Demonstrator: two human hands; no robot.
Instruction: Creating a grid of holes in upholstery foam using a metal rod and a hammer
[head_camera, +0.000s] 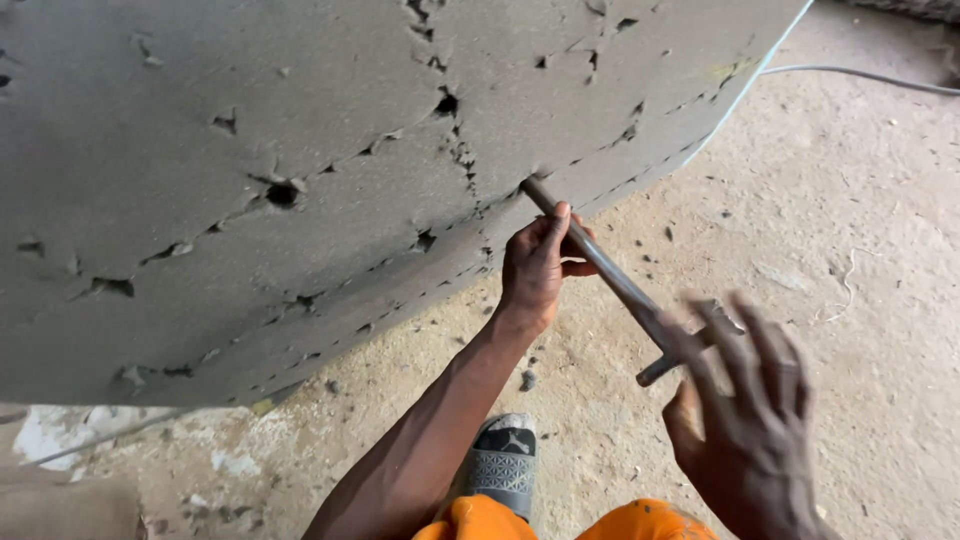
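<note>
The left hand (537, 268) holds the metal rod (600, 268) near its tip, wedged into the cracked grey slab (250, 170); the blurred right hand (745, 420), fingers spread, seems to touch its lower end.

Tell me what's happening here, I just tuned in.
A person is working a metal rod into a large, cracked grey tyre. The left hand grips the rod near the tip, which sits in a cut in the rubber. The right hand, blurred and with fingers spread, is at the rod's crossbar end. A sandalled foot rests on the dusty concrete floor.
</note>
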